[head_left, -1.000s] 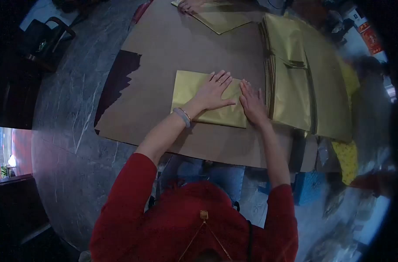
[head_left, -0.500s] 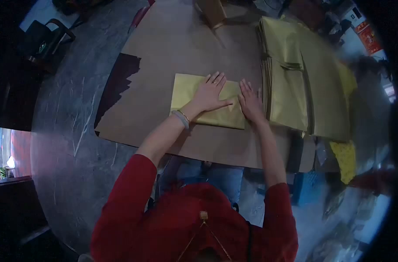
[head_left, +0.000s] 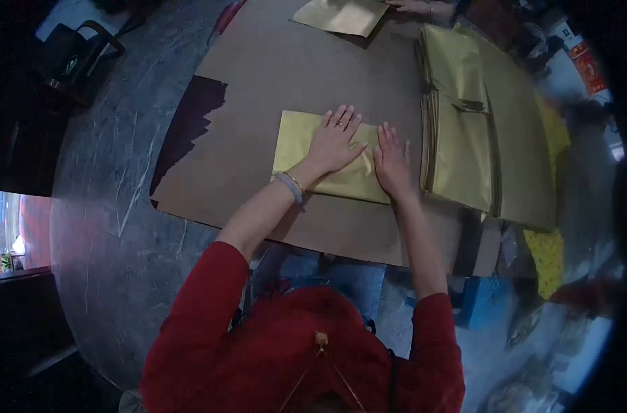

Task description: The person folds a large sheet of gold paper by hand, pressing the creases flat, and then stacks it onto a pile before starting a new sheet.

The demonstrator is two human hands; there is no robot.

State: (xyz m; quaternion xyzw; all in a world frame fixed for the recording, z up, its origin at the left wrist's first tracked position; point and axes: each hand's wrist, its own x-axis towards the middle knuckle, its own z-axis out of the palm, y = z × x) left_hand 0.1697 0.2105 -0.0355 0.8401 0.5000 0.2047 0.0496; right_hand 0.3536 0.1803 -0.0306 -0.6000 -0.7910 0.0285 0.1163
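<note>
A folded yellow-gold sheet (head_left: pixel 351 184), of a material I cannot make out, lies flat on the brown board covering the table (head_left: pixel 258 76). My left hand (head_left: pixel 335 143) rests palm down on the sheet with its fingers stretched out and the thumb pointing right. At the sheet's right edge, my right hand (head_left: pixel 394 165) lies flat, fingers extended away from me. Neither hand grips anything. Just right of my right hand stands a stack of folded yellow-gold sheets (head_left: pixel 458 151).
At the far edge, another person's hand (head_left: pixel 413 5) is by a second gold sheet (head_left: pixel 341 15). Dark torn patches (head_left: pixel 196 117) mark the board's left side. Yellow patterned material (head_left: pixel 544 261) hangs at right, near a blue box (head_left: pixel 482 303). A black chair (head_left: pixel 76 58) stands at far left.
The far gold sheet, earlier raised on edge, now lies lower and flatter, with the other person's hand showing. My left thumb has drawn slightly closer to its fingers; both hands stay on the folded sheet.
</note>
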